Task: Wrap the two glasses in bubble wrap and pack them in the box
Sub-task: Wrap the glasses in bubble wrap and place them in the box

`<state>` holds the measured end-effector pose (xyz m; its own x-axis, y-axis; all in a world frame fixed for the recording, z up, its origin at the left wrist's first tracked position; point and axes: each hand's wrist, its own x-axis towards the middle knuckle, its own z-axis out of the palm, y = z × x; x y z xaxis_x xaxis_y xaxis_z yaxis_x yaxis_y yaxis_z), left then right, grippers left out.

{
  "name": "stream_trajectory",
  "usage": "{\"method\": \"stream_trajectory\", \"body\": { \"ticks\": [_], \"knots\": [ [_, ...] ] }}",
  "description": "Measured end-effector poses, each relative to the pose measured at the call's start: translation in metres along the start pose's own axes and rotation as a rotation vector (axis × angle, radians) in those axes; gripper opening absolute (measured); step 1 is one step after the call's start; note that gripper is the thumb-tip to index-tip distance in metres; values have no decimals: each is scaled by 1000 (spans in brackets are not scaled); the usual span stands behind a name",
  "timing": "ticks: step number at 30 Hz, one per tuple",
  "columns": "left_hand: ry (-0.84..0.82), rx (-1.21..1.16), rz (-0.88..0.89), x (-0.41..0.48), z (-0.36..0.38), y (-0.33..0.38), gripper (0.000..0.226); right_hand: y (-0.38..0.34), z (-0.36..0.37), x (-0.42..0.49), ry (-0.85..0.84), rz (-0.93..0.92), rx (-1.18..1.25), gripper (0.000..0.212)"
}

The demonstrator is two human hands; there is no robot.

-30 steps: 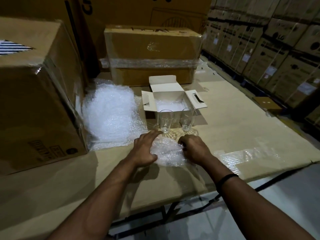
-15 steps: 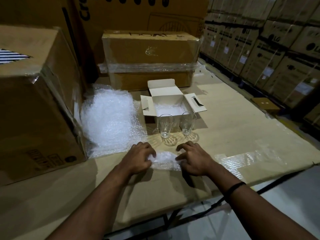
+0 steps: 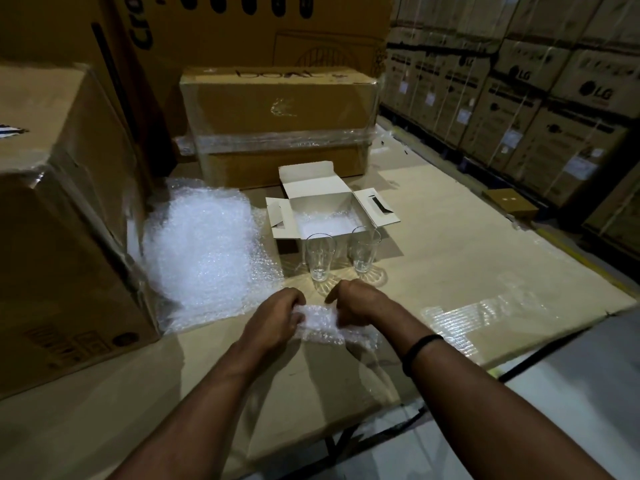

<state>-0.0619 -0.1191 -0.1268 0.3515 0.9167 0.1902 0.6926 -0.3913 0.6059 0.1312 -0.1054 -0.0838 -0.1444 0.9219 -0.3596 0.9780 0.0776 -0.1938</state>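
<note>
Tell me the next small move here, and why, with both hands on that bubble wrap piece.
Probably spread the bubble wrap piece flat on the cardboard in front of the glasses. Both the left hand and the right hand grip it bunched, and the left glass and right glass stand bare and upright beside the open box, so neither is wrapped yet.

We see both hands closed on a small sheet of bubble wrap (image 3: 323, 322), the left hand (image 3: 277, 317) at its left end and the right hand (image 3: 356, 303) at its right, just above the cardboard-covered tabletop (image 3: 450, 271). Just beyond them stand two empty glasses, the left glass (image 3: 319, 256) and the right glass (image 3: 363, 249), upright and side by side. Behind these sits the open white box (image 3: 325, 211), its floor lined with bubble wrap. A large bubble-wrap pile (image 3: 204, 251) lies to the left.
</note>
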Motion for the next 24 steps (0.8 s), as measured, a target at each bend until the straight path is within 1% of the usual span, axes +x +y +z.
{"method": "stream_trajectory", "body": {
  "ticks": [2, 3, 5, 7, 8, 9, 11, 13, 15, 17, 19, 21, 23, 24],
  "knots": [
    [12, -29, 20, 2, 0, -2, 15, 2, 5, -1, 28, -7, 26, 42],
    [7, -72, 28, 2, 0, -2, 16, 6, 9, -4, 72, -6, 41, 36],
    [22, -225, 12, 3, 0, 0, 28, 21, 11, -10, 184, 24, 86, 30],
    [93, -382, -83, 6, 2, 3, 35, 40, 8, -19, 321, 70, 105, 22],
    [130, -429, -162, 11, 5, 4, 36, 49, 5, -23, 394, 88, 153, 18],
    [158, -460, -238, 17, 8, 6, 38, 57, 2, -26, 457, 105, 257, 12],
    [200, -503, -345, 32, 16, 8, 47, 68, -6, -32, 524, 147, 559, 5],
    [203, -533, -398, 46, 23, 13, 52, 71, -15, -36, 533, 134, 849, 11],
    [181, -539, -424, 59, 29, 19, 60, 68, -24, -36, 530, 56, 1070, 21],
    [185, -546, -432, 71, 37, 20, 69, 62, -30, -31, 523, -3, 1145, 23],
    [195, -581, -460, 81, 42, 26, 74, 56, -35, -23, 513, 9, 1171, 15],
    [206, -651, -483, 88, 47, 30, 64, 53, -37, -15, 476, 67, 1295, 14],
    [228, -608, -460, 89, 47, 32, 49, 50, -40, -8, 373, 91, 1479, 15],
    [227, -565, -436, 88, 45, 31, 46, 49, -42, -6, 316, 91, 1568, 14]
  ]
}}
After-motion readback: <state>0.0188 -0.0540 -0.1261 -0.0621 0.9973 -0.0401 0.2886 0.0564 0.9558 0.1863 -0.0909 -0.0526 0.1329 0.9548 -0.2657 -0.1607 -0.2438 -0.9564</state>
